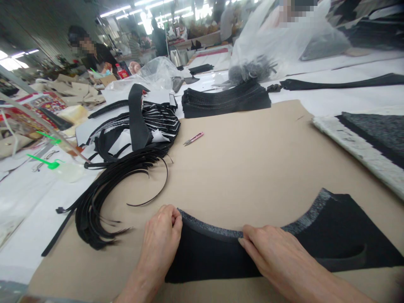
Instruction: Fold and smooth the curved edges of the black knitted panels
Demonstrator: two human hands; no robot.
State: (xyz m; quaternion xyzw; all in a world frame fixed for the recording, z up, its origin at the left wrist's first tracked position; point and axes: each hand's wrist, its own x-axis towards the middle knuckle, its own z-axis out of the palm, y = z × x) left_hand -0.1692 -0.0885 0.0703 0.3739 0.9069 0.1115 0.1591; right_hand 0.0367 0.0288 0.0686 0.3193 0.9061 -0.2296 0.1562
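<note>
A black fabric piece [214, 259] with a curved upper edge lies on the brown paper in front of me. A speckled grey strip [210, 227] runs along that curve, and a loose black band [344, 257] lies over the piece at the right. My left hand [164, 235] pinches the left end of the curved edge between thumb and fingers. Midway along the curve, my right hand [268, 244] is closed on the same edge, its thumb underside hiding part of the strip. Both hands rest low over the fabric.
Thin black strips [104, 198] pile up at the left. Behind them are stacked black pieces [158, 122]; pink thread snips [194, 139] lie near the middle. A stack of curved black pieces [225, 101] sits farther back. A fabric-covered board [362, 155] stands right. Another person [97, 54] is at far left.
</note>
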